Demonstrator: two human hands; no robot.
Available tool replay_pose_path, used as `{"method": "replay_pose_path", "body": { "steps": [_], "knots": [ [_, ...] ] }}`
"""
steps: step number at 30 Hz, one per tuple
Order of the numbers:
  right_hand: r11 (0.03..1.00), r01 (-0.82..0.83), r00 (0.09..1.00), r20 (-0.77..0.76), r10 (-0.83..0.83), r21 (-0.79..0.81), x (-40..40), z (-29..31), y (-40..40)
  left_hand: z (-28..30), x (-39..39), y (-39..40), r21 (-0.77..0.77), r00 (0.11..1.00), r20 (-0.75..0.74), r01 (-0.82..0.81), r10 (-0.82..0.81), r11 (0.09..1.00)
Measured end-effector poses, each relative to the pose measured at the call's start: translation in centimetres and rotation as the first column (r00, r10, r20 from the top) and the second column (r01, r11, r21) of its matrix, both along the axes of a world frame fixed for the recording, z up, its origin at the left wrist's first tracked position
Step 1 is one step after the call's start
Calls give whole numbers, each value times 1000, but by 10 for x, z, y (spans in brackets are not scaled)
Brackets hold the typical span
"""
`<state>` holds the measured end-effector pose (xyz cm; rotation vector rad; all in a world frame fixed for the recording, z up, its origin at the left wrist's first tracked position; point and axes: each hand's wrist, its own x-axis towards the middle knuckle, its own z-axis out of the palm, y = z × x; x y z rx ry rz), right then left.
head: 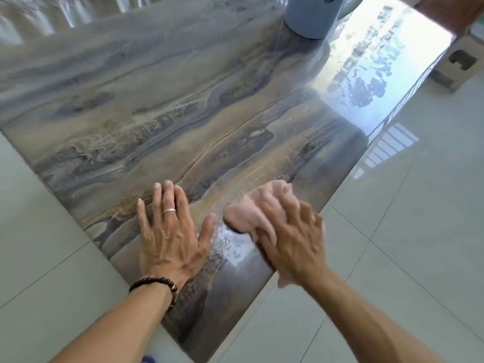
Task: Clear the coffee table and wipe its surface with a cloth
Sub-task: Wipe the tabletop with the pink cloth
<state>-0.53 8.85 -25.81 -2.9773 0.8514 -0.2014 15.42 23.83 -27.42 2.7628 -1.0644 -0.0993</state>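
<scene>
The left hand (170,234) lies flat, fingers straight, on the tabletop (183,113) near its near edge. Just beside it, the right hand (290,237) grips a bunched pink cloth (251,210), pressed against the tabletop at the near right corner.

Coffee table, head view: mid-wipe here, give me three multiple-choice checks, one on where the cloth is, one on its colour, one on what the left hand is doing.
1. Where is the cloth?
A. near corner of the coffee table
B. on the floor
C. beside the grey container

2. What colour is the cloth?
A. blue
B. pink
C. green

3. What is the left hand doing?
A. gripping the cloth
B. raised off the table
C. lying flat on the tabletop

Key: 1 A, the right hand holds it bunched near the table's near edge; 2 B, the fabric is pale pink; 3 C, its fingers are straight and spread on the surface.
</scene>
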Motion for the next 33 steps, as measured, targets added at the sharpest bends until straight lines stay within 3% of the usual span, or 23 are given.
{"method": "replay_pose_path", "body": {
  "steps": [2, 4, 6, 8, 10, 12, 14, 15, 17, 19, 21, 24, 26, 27, 29, 31, 32, 33],
  "knots": [
    [958, 285, 959, 1, -285, 17, 32, 5, -44, 0, -1, -3, 13, 1000, -6, 13, -13, 1000],
    [905, 423, 906, 1, -423, 42, 59, 1, -42, -3, -2, -2, 25, 1000, -7, 18, -18, 1000],
    [955, 298, 954, 32, -297, -1, 57, -4, -6, -3, -5, -1, 27, 1000, -24, 16, -15, 1000],
    [999, 26, 1000, -2, -26, -29, 30, 1, 25, 0, -4, 0, 4, 999, -29, 20, -20, 1000],
    [994, -105, 993, -64, 103, -36, 20, 3, 9, 1, 0, 3, -33, 998, -57, 11, -13, 999],
    [993, 112, 993, -40, -113, -22, 47, 7, -20, 2, 3, 4, -116, 997, -80, 0, -10, 993],
    [911, 412, 911, -15, -412, 17, 87, 2, -17, 3, 4, 4, -179, 994, -106, -7, -12, 984],
    [901, 432, 902, 5, -433, 23, 101, -1, -2, 2, 4, 5, -194, 995, -103, -3, -17, 981],
    [970, 242, 969, 50, -241, -9, 108, -2, 30, 1, 9, 7, -208, 996, -75, 24, -40, 978],
    [1000, -24, 1000, -11, 24, 7, 87, 3, 40, 1, 23, 6, -193, 998, -54, 34, -45, 981],
    [996, -85, 995, -57, 85, -1, 85, 6, 10, 4, 48, 1, -162, 999, -37, 19, -26, 987],
    [942, 334, 942, -25, -334, 29, 132, 3, -25, 6, 96, -3, -89, 1000, 3, 30, -30, 996],
    [901, 429, 903, -6, -429, 60, 159, -1, -4, 2, 127, 1, -32, 998, 36, 44, -43, 999],
    [934, 354, 935, 16, -355, 47, 162, -2, 14, 1, 137, 3, 2, 998, 33, 50, -50, 999],
    [998, 56, 998, 0, -56, 29, 144, -1, 48, -1, 147, 7, 56, 999, 11, 42, -43, 998],
    [990, -140, 989, -35, 141, 32, 128, 3, 31, -3, 149, 7, 64, 1000, -6, 25, -25, 998],
    [991, -133, 989, -59, 133, -6, 131, 1, 10, -4, 149, 6, 63, 1000, -10, 26, -25, 998],
    [999, -24, 998, -64, 23, -25, 143, 2, -12, -4, 149, 5, 57, 1000, -9, 31, -30, 998]
  ]
}}
